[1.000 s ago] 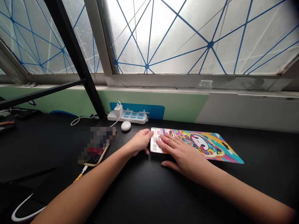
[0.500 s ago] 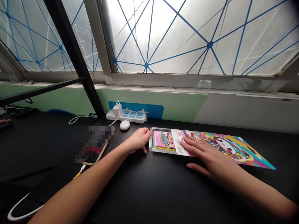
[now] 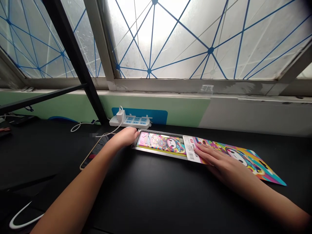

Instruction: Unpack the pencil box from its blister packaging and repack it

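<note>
A colourful cartoon-printed box [image 3: 161, 143] with a metal rim lies on the black desk [image 3: 156, 198], slid mostly out of its matching printed sleeve [image 3: 246, 159]. My left hand [image 3: 126, 136] grips the box's left end, fingers curled on it. My right hand [image 3: 219, 162] lies flat with fingers stretched out on the sleeve, next to its white barcode label [image 3: 191, 152].
A white power strip [image 3: 130, 121] with a plugged charger sits against the wall behind my left hand. A phone [image 3: 94, 152] lies left of my forearm, with white cables [image 3: 80, 125] nearby. A black post [image 3: 73, 61] rises at the left. Taped windows fill the back.
My left hand has pulled the box leftward out of the sleeve, exposing far more of it. My right hand has kept pressing the sleeve down.
</note>
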A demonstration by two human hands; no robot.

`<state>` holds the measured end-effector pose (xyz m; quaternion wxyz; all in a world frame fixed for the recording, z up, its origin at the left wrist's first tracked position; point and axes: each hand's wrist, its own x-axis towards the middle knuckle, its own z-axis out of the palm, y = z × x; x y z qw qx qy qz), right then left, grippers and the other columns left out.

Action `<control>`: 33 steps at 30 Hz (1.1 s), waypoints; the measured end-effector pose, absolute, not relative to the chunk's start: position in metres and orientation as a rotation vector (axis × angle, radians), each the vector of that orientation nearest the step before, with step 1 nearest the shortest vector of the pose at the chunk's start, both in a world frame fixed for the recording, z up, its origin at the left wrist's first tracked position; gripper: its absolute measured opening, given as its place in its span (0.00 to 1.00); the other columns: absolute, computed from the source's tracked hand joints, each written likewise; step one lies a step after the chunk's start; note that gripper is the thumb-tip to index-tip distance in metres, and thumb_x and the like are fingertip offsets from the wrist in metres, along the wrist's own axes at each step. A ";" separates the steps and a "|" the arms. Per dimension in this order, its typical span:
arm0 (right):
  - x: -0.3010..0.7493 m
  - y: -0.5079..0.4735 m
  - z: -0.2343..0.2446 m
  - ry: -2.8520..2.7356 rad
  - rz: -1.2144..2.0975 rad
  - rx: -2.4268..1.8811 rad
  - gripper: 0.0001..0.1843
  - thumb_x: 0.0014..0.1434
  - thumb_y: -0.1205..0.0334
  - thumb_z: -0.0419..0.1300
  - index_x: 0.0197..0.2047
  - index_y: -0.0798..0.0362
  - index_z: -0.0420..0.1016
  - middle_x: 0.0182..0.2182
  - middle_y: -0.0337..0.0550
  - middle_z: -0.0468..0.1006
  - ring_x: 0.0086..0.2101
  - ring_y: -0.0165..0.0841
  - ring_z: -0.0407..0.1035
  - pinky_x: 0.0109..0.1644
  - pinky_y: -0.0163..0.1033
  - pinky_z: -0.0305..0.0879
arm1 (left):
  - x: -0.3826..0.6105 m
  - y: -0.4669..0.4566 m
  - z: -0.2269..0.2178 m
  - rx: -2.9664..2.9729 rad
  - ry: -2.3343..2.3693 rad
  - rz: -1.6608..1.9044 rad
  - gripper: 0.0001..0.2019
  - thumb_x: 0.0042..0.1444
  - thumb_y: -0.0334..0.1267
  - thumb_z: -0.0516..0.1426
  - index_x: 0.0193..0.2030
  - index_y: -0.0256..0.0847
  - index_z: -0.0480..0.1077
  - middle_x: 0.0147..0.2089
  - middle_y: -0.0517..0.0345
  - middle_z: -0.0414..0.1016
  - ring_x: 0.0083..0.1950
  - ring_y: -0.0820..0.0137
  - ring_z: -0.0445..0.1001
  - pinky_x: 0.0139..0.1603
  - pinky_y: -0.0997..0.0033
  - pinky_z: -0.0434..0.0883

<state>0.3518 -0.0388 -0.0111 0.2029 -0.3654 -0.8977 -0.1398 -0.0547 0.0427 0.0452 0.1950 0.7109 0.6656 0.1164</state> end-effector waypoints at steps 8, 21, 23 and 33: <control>0.352 -0.034 -0.012 -2.529 -0.455 -0.973 0.30 0.72 0.66 0.54 0.74 0.43 0.60 0.67 0.47 0.71 0.63 0.45 0.68 0.64 0.50 0.72 | -0.001 0.008 0.037 2.416 1.849 0.569 0.18 0.69 0.42 0.53 0.62 0.40 0.68 0.66 0.40 0.70 0.69 0.51 0.65 0.69 0.54 0.61; 0.393 -0.027 -0.008 -2.578 -0.317 -1.059 0.37 0.68 0.74 0.48 0.74 0.35 0.58 0.68 0.38 0.69 0.64 0.42 0.68 0.64 0.54 0.71 | 0.023 0.004 0.020 2.567 1.256 0.362 0.31 0.72 0.58 0.44 0.75 0.48 0.58 0.79 0.47 0.51 0.80 0.49 0.46 0.76 0.41 0.46; 0.402 -0.025 -0.005 -2.586 -0.329 -1.065 0.36 0.68 0.73 0.48 0.74 0.35 0.58 0.67 0.37 0.70 0.63 0.42 0.69 0.64 0.55 0.71 | 0.022 0.005 0.021 2.547 1.255 0.353 0.31 0.72 0.58 0.44 0.75 0.47 0.58 0.80 0.48 0.51 0.80 0.49 0.46 0.76 0.43 0.46; 0.426 -0.043 0.036 -2.251 -0.455 -1.238 0.35 0.70 0.66 0.48 0.74 0.25 0.54 0.65 0.33 0.73 0.58 0.49 0.74 0.66 0.63 0.67 | 0.017 0.007 0.022 2.495 1.287 0.379 0.29 0.72 0.54 0.47 0.74 0.44 0.61 0.79 0.47 0.53 0.80 0.51 0.47 0.76 0.46 0.48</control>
